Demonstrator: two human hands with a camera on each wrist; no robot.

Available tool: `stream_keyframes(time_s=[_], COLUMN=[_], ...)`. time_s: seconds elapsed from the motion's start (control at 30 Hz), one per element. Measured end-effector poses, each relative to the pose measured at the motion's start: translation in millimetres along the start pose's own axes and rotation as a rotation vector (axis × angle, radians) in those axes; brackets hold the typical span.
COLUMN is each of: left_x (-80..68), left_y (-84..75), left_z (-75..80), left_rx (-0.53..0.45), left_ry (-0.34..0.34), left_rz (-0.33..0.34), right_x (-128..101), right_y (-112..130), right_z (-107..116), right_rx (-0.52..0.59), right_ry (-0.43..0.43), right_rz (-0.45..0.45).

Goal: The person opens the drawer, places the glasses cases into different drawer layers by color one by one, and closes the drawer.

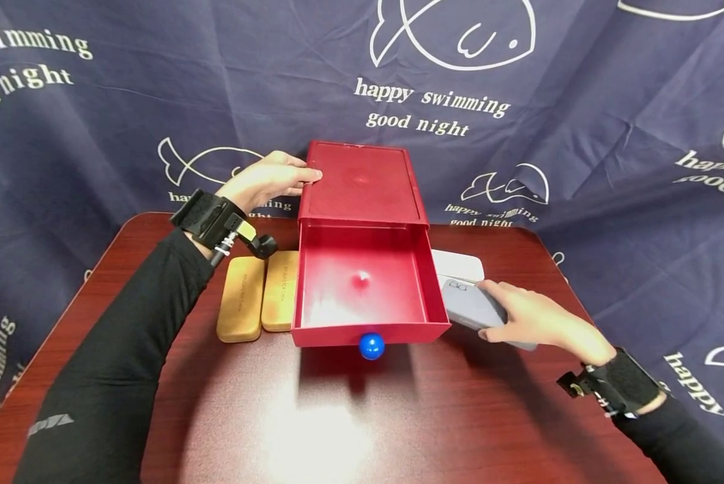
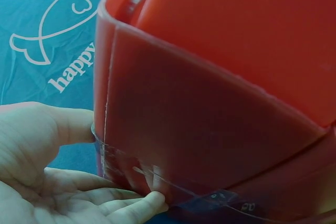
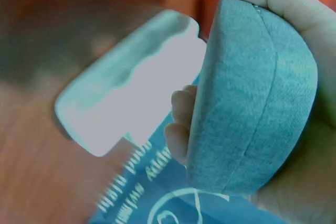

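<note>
Someone's right hand (image 1: 540,319) was curled round a gray case (image 1: 472,304) at the right of the head view, with the thumb on one side and fingers on the other, only as wide apart as the case. At the upper middle, the left hand (image 1: 271,178) was loosely open, thumb on top of a red box (image 1: 362,185). To do this well, I think, the squeeze had to be snug but gentle, the case clear of the white case (image 1: 458,265) and the open drawer (image 1: 331,337), and the box very still.

Red drawer (image 1: 331,296), accessible from above, red casing (image 1: 364,185) behind, yellow cases (image 1: 240,299) obstructing left side, white case (image 1: 461,265) and held grey case (image 1: 472,306) obstructing right
</note>
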State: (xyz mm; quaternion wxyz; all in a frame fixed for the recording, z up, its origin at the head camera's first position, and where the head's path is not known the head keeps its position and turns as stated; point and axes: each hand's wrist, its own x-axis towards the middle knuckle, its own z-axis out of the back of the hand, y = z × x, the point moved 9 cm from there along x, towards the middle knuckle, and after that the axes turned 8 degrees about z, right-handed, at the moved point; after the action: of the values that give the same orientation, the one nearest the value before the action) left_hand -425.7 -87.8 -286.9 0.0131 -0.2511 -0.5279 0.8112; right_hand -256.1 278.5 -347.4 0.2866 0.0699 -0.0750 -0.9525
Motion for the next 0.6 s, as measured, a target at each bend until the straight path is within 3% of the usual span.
stream_keyframes(time_s=[0.43, 0.6], left_x=[-1.1, -2.1], left_y=[0.2, -0.5], left_z=[-0.1, 1.6], left_rx=[0.003, 0.007], left_ry=[0.001, -0.011], left_rz=[-0.005, -0.013], right_x=[-3.4, 2.7], right_y=[7.1, 20.3], right_z=[88.7, 112.9], right_rx=[0.026, 0.072], right_ry=[-0.339, -0.446], right_rz=[-0.039, 0.003])
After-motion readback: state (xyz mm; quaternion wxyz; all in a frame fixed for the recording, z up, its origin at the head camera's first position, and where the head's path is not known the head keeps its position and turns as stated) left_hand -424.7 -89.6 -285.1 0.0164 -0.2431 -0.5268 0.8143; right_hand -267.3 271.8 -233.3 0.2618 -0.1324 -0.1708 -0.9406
